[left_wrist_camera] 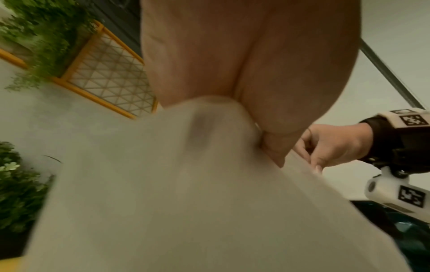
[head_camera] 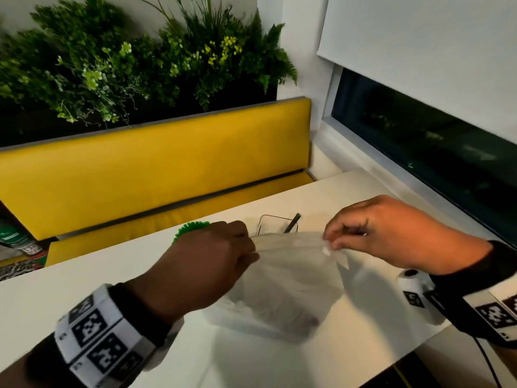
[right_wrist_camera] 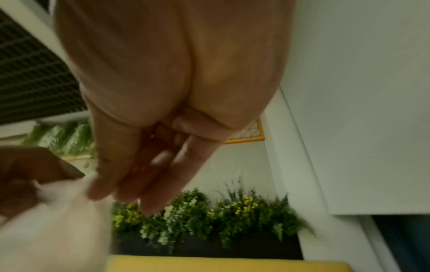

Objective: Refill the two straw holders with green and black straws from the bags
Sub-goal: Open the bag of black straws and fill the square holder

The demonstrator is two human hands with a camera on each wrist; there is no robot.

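left hand (head_camera: 207, 264) at 9 o'clock, right hand (head_camera: 391, 233) at 3, each pinching rim of bag (head_camera: 288, 275), likely to spread its mouth.

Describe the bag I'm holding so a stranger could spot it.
On the white table before the yellow bench, look between the left hand and right hand. Both pinch the top edge of the plastic bag: limp and milky, unlike the rigid clear container behind it.
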